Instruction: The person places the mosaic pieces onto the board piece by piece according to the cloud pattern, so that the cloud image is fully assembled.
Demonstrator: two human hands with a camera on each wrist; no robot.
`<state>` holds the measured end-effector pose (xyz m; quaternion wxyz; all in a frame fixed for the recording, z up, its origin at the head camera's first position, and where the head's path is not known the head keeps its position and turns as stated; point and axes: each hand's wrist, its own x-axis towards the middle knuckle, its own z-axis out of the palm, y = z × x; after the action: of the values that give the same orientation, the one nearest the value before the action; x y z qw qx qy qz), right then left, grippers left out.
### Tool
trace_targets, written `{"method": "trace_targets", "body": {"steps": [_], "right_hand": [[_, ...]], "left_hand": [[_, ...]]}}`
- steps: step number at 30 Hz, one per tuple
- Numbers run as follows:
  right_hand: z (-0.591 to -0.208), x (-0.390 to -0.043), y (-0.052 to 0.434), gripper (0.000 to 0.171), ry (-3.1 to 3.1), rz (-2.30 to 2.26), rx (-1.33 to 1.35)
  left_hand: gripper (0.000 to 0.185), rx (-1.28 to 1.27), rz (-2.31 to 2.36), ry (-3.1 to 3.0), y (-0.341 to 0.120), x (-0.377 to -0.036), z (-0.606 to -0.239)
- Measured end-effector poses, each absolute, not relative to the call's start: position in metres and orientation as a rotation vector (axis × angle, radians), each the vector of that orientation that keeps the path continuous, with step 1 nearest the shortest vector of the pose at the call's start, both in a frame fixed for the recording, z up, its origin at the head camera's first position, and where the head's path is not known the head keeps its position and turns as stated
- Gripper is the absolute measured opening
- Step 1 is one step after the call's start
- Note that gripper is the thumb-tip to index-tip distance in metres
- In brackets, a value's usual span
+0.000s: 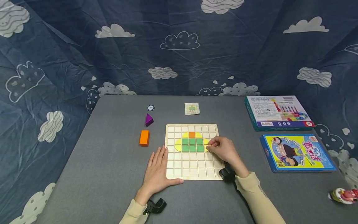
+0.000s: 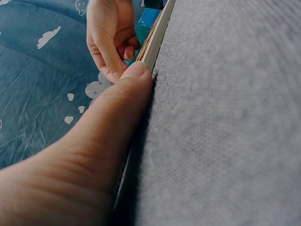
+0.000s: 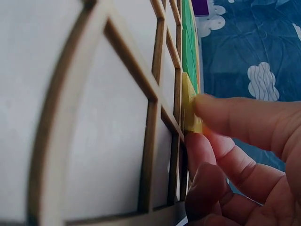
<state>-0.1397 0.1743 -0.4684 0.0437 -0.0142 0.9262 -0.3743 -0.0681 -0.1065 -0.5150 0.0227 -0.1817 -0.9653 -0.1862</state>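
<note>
A wooden grid board [image 1: 190, 164] lies on the table in the head view. Green square tiles [image 1: 192, 145] fill a block of its cells, with an orange square tile [image 1: 191, 135] above them and yellow rounded tiles [image 1: 178, 145] around. My right hand [image 1: 223, 150] is at the right side of this pattern, and its thumb and fingers pinch a yellow tile [image 3: 189, 103] at the grid. How far that tile sits in its cell is hard to tell. My left hand [image 1: 157, 171] rests with straight fingers along the board's left edge, its thumb at the lower edge.
Left of the board stand an orange block [image 1: 144, 138], a purple triangular block [image 1: 149, 120] and a round chip [image 1: 150, 107]. A small pattern card [image 1: 192, 109] lies behind it. Two boxed games, one white-topped [image 1: 279, 112] and one blue-yellow [image 1: 299, 153], and a figurine [image 1: 344, 196] are at right.
</note>
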Motion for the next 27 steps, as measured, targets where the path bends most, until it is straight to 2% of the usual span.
{"method": "trace_targets", "body": {"steps": [13, 27], "right_hand": [[-0.465, -0.133, 0.179, 0.013, 2.855, -1.157, -0.078], [-0.455, -0.112, 0.226, 0.019, 2.992, -1.123, -0.043]], "left_hand": [[0.129, -0.572, -0.574, -2.972, -0.106, -0.068, -0.515], [0.129, -0.572, -0.560, -2.982, -0.106, -0.068, -0.514]]}}
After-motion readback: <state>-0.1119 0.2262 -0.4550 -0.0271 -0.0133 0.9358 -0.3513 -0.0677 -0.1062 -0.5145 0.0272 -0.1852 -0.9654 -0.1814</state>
